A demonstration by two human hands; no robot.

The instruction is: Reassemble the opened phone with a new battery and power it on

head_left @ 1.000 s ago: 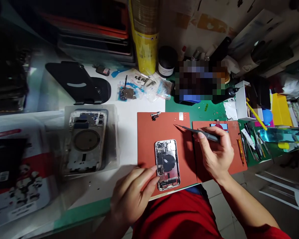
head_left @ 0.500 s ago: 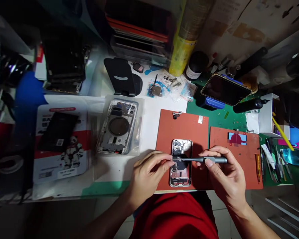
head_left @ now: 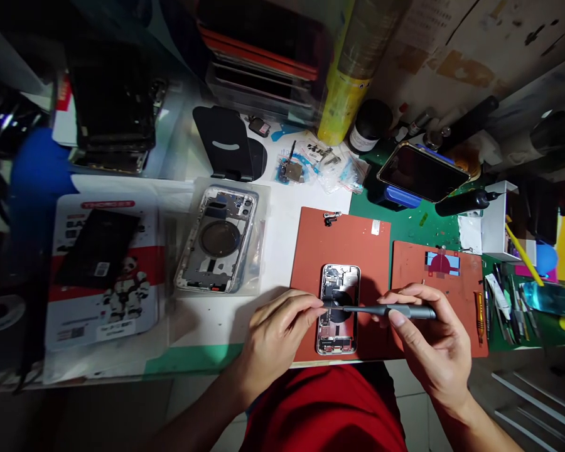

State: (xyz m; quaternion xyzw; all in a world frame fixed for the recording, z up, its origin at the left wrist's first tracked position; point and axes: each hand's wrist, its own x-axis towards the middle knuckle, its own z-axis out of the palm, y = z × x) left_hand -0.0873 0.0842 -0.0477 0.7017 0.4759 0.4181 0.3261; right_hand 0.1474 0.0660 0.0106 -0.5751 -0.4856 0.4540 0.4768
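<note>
"Grey, slim, cylindrical screwdriver (head_left: 409, 311): is it clamped in your right hand (head_left: 430, 333)?"

"Yes, over your open, silver-rimmed phone (head_left: 339, 329) on the brick-red mat (head_left: 358, 238). Your left hand (head_left: 275, 329) has fingertips close together at the tip, hiding it; I can't tell whether they pinch anything."

"Readable writing?"

"'BA' on your white-and-red, panda-printed package (head_left: 145, 220), partly covered by a flat black rectangle (head_left: 101, 245). Your round black jar's (head_left: 371, 119) label is too small."
</note>
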